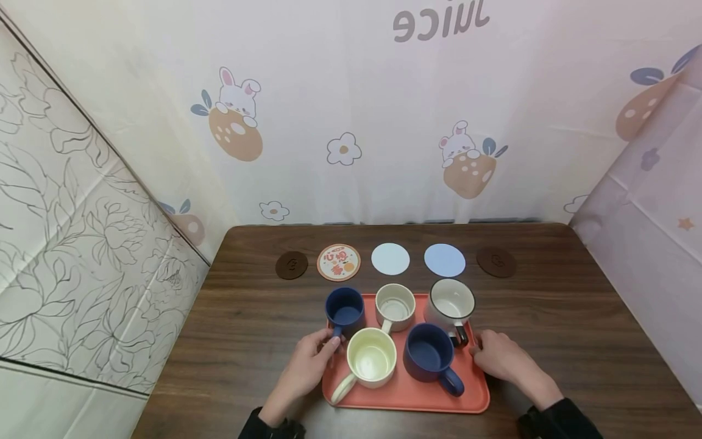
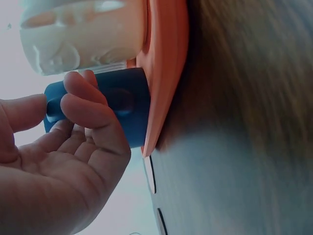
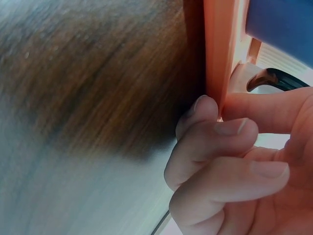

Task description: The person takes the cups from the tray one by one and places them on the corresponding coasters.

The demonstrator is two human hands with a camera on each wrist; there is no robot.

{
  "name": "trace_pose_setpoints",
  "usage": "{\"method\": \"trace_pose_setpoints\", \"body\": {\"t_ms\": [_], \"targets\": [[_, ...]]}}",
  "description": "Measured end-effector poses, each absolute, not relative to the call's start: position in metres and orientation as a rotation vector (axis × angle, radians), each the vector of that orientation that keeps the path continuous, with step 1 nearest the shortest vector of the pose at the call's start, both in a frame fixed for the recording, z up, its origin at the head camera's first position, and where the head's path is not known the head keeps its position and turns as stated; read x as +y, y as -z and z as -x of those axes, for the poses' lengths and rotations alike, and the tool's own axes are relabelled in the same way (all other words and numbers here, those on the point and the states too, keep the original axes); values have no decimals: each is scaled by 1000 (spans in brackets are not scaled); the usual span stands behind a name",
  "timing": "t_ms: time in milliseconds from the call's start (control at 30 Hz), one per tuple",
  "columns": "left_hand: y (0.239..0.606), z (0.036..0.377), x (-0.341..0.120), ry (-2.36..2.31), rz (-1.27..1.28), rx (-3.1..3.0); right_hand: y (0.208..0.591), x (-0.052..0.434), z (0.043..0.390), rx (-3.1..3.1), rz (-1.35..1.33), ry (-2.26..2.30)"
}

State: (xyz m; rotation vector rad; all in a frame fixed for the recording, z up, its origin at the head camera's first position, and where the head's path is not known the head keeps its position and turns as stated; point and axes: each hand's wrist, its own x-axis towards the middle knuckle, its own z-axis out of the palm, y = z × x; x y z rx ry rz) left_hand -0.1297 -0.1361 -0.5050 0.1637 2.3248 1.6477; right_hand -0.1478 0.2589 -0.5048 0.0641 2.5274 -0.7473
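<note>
— Where's the flat orange plastic tray (image 1: 408,390), and how does it lie?

— On the dark wooden table (image 1: 548,341), long axis running left to right. The left hand (image 1: 307,366) curls its fingers (image 2: 85,105) round the small dark blue mug's (image 1: 345,311) handle at the tray's left edge; the right hand (image 1: 501,356) pinches the right rim, fingers (image 3: 215,129) curled.

— And the count?

— Five mugs: two dark blue, two cream, one white with a black handle. Five round coasters (image 1: 338,262) lie in a row beyond.

Orange tray (image 1: 471,399), five mugs aboard
</note>
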Motion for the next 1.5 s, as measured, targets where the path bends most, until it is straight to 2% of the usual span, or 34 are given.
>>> {"method": "trace_pose_setpoints", "body": {"t_ms": [467,1500], "targets": [[506,131,-127,-1768,18,2192,505,258,149,2488,-110,755],[507,126,-127,-1982,120,1988,503,257,146,2487,-100,749]]}}
